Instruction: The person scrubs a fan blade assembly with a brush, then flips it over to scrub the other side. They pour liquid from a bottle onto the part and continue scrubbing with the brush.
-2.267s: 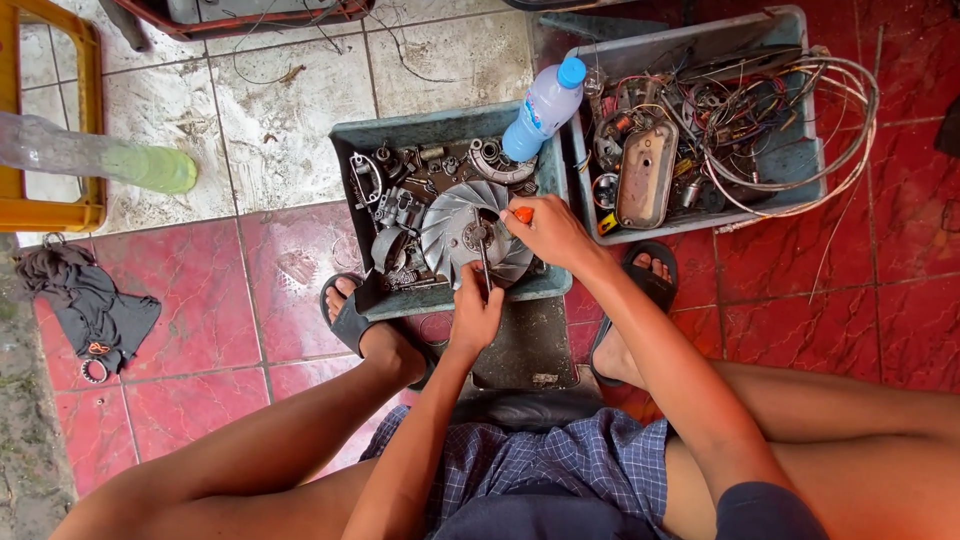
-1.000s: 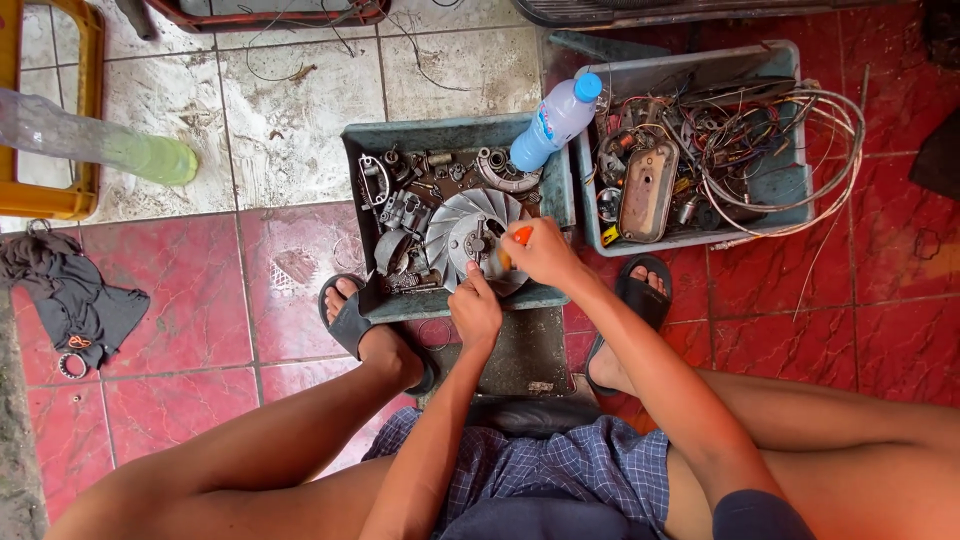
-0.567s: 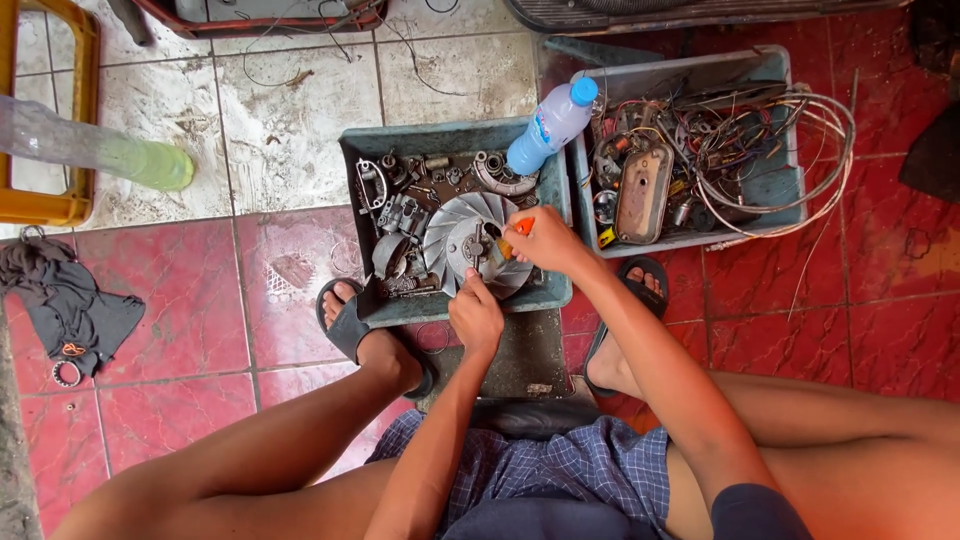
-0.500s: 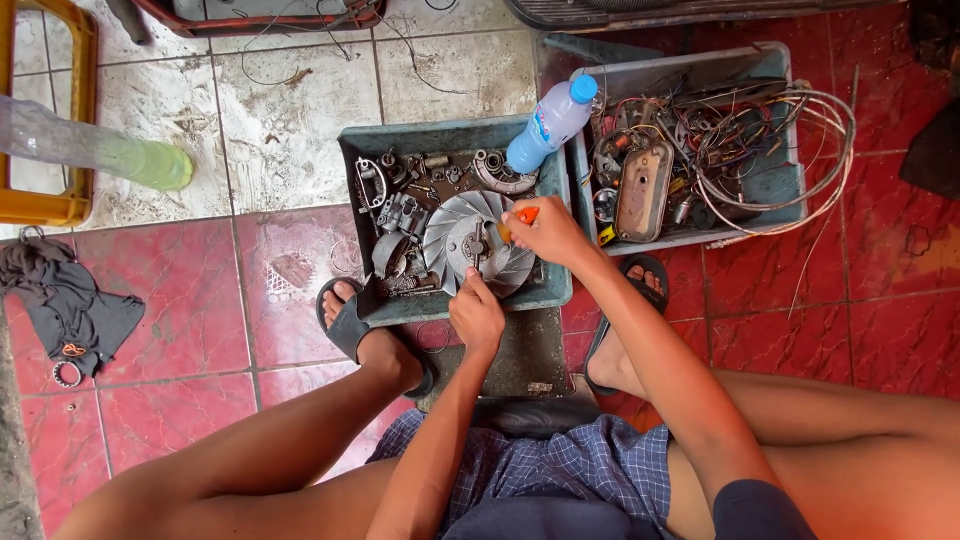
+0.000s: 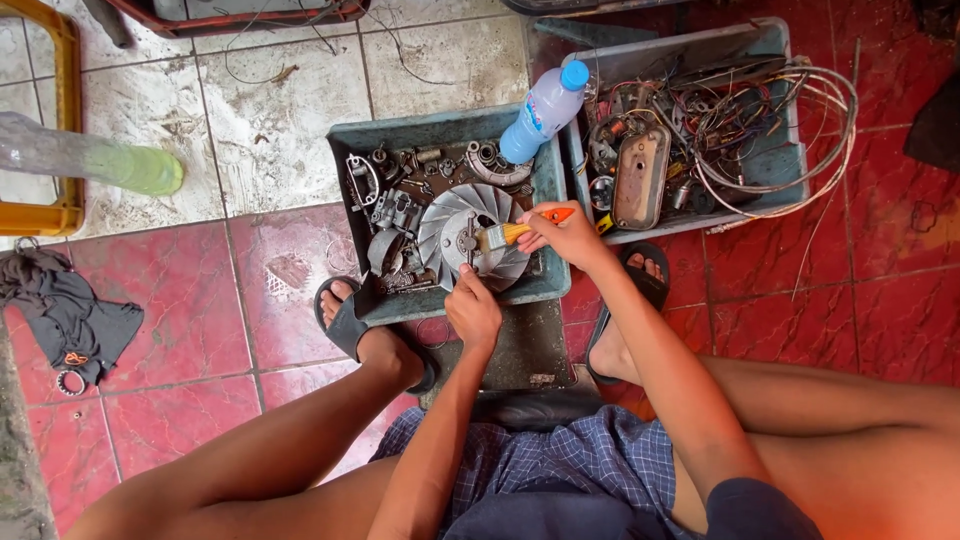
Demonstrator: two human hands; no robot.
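The finned metal wheel (image 5: pixel 472 236) lies in the grey tray (image 5: pixel 440 130) among small parts. The right hand (image 5: pixel 565 232) grips an orange-handled brush (image 5: pixel 515 233), bristles on the wheel; the left hand (image 5: pixel 473 310) pinches its near rim. A plastic bottle (image 5: pixel 541 110) leans just beyond the fingers

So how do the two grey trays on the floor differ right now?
The near tray holds metal parts and a finned wheel; the far tray holds mostly tangled wires and a rusty oblong cover. Both hands work over the near tray: the right hand holds a brush, the left hand steadies the wheel. Nobody touches the far tray. Both are grey plastic.
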